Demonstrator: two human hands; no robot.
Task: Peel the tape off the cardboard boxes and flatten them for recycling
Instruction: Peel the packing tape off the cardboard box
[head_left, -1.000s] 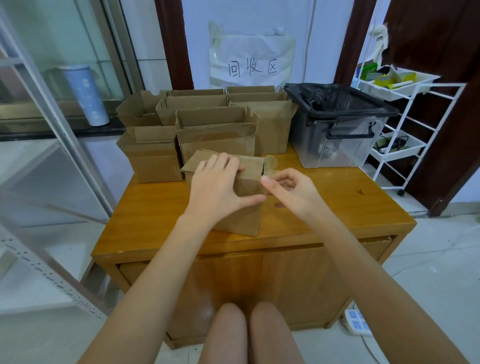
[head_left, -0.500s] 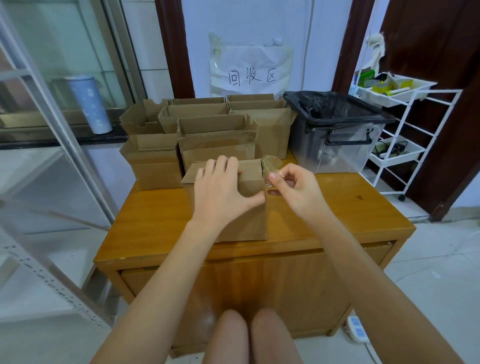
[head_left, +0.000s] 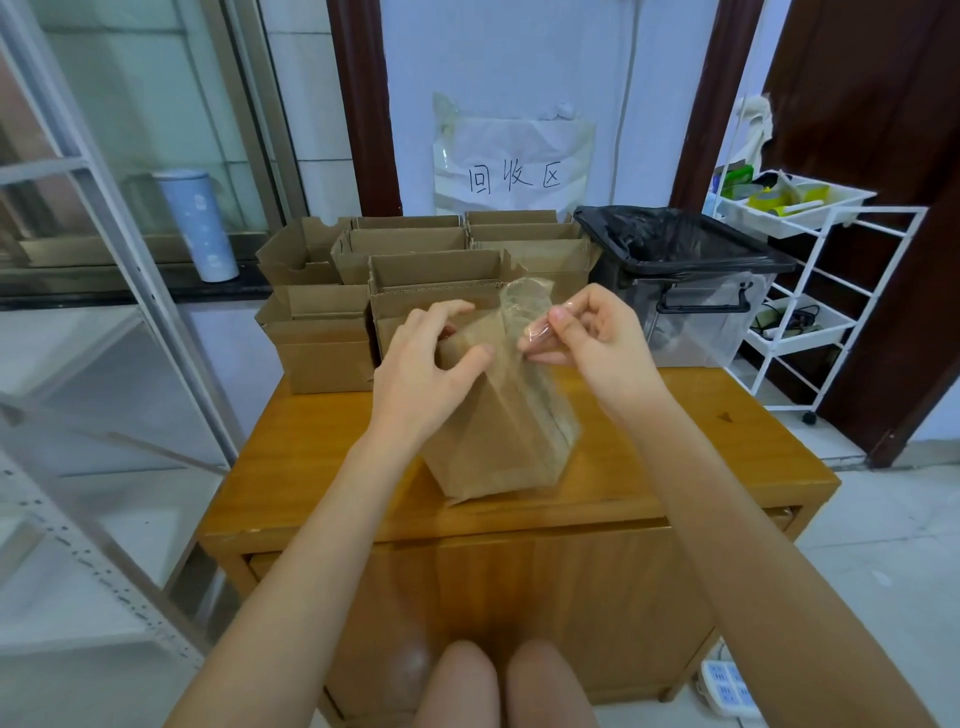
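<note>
Bare knees (head_left: 506, 686) at the near edge, just below the front of a wooden cabinet (head_left: 675, 467). White power strip (head_left: 724, 686) on the floor, near right.

On the cabinet top, near centre: a small cardboard box (head_left: 493, 436), tilted, its lower corner on the wood. Left hand (head_left: 421, 374) grips the box at its upper left, fingers curled over the top edge, thumb pressed on the near face. Right hand (head_left: 592, 338) is raised at the box's upper right, thumb and fingertips pinching a strip of clear tape (head_left: 524, 312). The tape runs from that pinch down the right side of the box, partly lifted off.

Farther back: a cluster of open cardboard boxes (head_left: 415, 265) along the far left of the cabinet top. To their right, a clear bin with a black liner (head_left: 680, 291). Far right, a white wire cart (head_left: 810, 291). On the far wall, a taped paper sign (head_left: 514, 166). Far left, a pale blue flask (head_left: 197, 223) on a ledge.
</note>
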